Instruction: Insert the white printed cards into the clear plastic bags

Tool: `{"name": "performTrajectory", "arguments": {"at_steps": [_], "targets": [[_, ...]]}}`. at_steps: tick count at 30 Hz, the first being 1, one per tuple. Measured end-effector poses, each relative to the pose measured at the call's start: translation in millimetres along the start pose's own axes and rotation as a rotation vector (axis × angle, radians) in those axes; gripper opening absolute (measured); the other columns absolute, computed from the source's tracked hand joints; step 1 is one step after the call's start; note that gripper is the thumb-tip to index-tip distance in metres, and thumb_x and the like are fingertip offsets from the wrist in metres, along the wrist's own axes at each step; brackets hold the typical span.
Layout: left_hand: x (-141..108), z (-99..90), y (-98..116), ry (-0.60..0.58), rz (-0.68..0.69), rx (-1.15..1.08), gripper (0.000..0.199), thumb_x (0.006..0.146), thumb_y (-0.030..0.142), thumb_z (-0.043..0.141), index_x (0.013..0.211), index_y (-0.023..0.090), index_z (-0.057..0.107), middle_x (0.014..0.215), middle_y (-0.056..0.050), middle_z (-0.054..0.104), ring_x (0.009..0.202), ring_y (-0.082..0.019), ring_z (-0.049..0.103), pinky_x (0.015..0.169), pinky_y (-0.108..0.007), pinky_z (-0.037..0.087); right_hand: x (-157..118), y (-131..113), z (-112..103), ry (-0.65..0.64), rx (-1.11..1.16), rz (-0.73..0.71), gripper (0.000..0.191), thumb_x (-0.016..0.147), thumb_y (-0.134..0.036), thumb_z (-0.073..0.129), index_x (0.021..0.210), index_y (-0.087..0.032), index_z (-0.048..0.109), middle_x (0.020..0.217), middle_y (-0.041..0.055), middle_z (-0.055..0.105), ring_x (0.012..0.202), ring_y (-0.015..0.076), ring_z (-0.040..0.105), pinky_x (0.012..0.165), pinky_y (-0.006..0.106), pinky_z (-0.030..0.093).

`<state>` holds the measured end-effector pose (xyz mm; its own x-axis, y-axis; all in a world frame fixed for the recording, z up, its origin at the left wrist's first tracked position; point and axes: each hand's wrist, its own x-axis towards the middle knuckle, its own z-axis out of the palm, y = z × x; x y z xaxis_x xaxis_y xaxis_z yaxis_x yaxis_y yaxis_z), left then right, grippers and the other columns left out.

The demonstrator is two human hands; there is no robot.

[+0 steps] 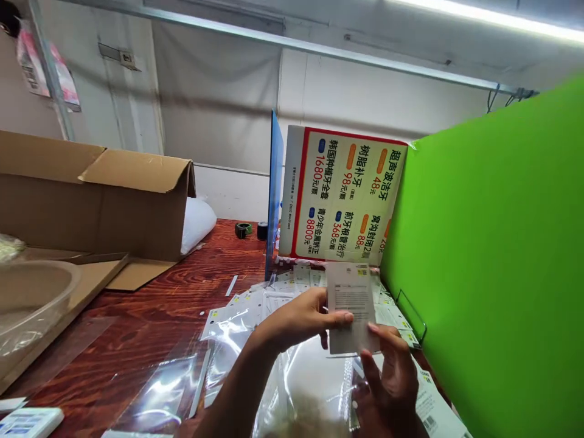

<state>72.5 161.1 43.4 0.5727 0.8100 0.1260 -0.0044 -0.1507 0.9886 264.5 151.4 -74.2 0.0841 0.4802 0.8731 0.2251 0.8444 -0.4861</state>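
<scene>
A printed card (350, 298) with small text and a yellow mark near its top is held upright in front of me. My left hand (314, 316) is closed on its left side, thumb laid across the face. At the lower right edge, my right hand (390, 365) pinches the card between thumb and fingers; it is partly blurred. Below the hands lies a clear plastic bag (314, 377), shiny and partly hidden by my arms. Several similar white cards (429, 398) and clear packets (232, 328) are spread around and behind the hands.
A green panel (493, 243) stands close on the right, a printed sign board (347, 188) behind, and a blue panel (274, 188) at its left. On the red-brown table (164, 310) are a cardboard box (91, 194), tape rolls (243, 230) and a clear plastic tub (68, 286).
</scene>
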Motion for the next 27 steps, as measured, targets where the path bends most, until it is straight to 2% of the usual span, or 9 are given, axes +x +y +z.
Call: {"name": "performTrajectory", "arguments": {"at_steps": [4, 11, 13, 17, 19, 21, 23, 25, 27], "targets": [[6, 8.8, 0, 0.032, -0.037, -0.015, 0.043, 0.076, 0.049, 0.071, 0.094, 0.011, 0.069, 0.079, -0.005, 0.063, 0.059, -0.011, 0.050, 0.051, -0.024, 0.038, -5, 0, 1, 0.097, 0.077, 0.004, 0.023, 0.087, -0.017, 0.068, 0.109, -0.023, 0.061, 0.090, 0.0036, 0.062, 0.074, 0.0160, 0.066, 0.057, 0.026, 0.059], [9, 6.4, -2, 0.036, -0.041, 0.056, 0.043, 0.077, 0.049, 0.069, 0.095, 0.011, 0.069, 0.082, -0.006, 0.066, 0.060, -0.012, 0.051, 0.050, -0.024, 0.038, -6, -2, 8, 0.172, 0.046, -0.022, 0.013, 0.082, -0.012, 0.073, 0.085, -0.021, 0.065, 0.074, -0.0007, 0.065, 0.057, 0.0143, 0.063, 0.045, 0.025, 0.054], [9, 3.7, -4, 0.038, -0.035, 0.113, 0.041, 0.078, 0.050, 0.068, 0.093, 0.012, 0.070, 0.080, -0.006, 0.067, 0.062, -0.013, 0.054, 0.051, -0.025, 0.040, -3, -8, 13, 0.181, 0.126, 0.071, 0.013, 0.082, -0.014, 0.073, 0.080, -0.021, 0.063, 0.068, -0.0034, 0.062, 0.049, 0.0122, 0.059, 0.041, 0.024, 0.050], [9, 3.7, -6, 0.039, -0.039, 0.161, 0.035, 0.081, 0.047, 0.064, 0.091, 0.014, 0.070, 0.077, -0.007, 0.068, 0.062, -0.016, 0.061, 0.054, -0.027, 0.044, 2, -20, 19, 0.248, 0.249, 0.376, 0.022, 0.083, -0.024, 0.075, 0.074, -0.021, 0.056, 0.066, -0.0071, 0.053, 0.045, 0.0095, 0.056, 0.040, 0.022, 0.045], [9, 6.3, -6, 0.047, -0.026, 0.146, 0.030, 0.081, 0.042, 0.064, 0.092, 0.015, 0.069, 0.079, -0.006, 0.068, 0.061, -0.016, 0.062, 0.055, -0.027, 0.046, 3, -21, 19, 0.260, 0.281, 0.463, 0.024, 0.084, -0.029, 0.075, 0.076, -0.021, 0.053, 0.067, -0.0075, 0.053, 0.045, 0.0087, 0.055, 0.042, 0.021, 0.045], [8, 8.4, -5, 0.065, -0.005, 0.149, 0.026, 0.079, 0.038, 0.064, 0.090, 0.014, 0.068, 0.077, -0.006, 0.067, 0.061, -0.016, 0.061, 0.055, -0.027, 0.046, 5, -20, 16, 0.236, 0.298, 0.512, 0.024, 0.083, -0.032, 0.076, 0.087, -0.022, 0.054, 0.073, -0.0059, 0.059, 0.052, 0.0110, 0.060, 0.049, 0.023, 0.050], [7, 9.1, -6, 0.067, 0.010, 0.166, 0.023, 0.079, 0.035, 0.063, 0.088, 0.014, 0.068, 0.075, -0.005, 0.066, 0.060, -0.015, 0.060, 0.054, -0.027, 0.045, 6, -18, 13, 0.214, 0.307, 0.522, 0.037, 0.080, -0.033, 0.078, 0.106, -0.025, 0.053, 0.095, 0.0000, 0.067, 0.070, 0.0167, 0.068, 0.060, 0.029, 0.056], [7, 9.1, -9, 0.041, 0.015, 0.184, 0.023, 0.080, 0.035, 0.063, 0.088, 0.014, 0.068, 0.075, -0.005, 0.066, 0.059, -0.015, 0.060, 0.054, -0.027, 0.045, 7, -16, 10, 0.158, 0.307, 0.520, 0.054, 0.077, -0.033, 0.080, 0.122, -0.028, 0.049, 0.119, 0.0064, 0.064, 0.090, 0.0230, 0.070, 0.071, 0.036, 0.059], [9, 10.3, -13, 0.007, 0.011, 0.206, 0.024, 0.080, 0.035, 0.062, 0.090, 0.014, 0.068, 0.075, -0.005, 0.067, 0.058, -0.015, 0.059, 0.054, -0.028, 0.045, 5, -14, 7, 0.076, 0.261, 0.528, 0.059, 0.078, -0.035, 0.079, 0.128, -0.026, 0.050, 0.125, 0.0101, 0.063, 0.099, 0.0264, 0.068, 0.079, 0.041, 0.058]]}}
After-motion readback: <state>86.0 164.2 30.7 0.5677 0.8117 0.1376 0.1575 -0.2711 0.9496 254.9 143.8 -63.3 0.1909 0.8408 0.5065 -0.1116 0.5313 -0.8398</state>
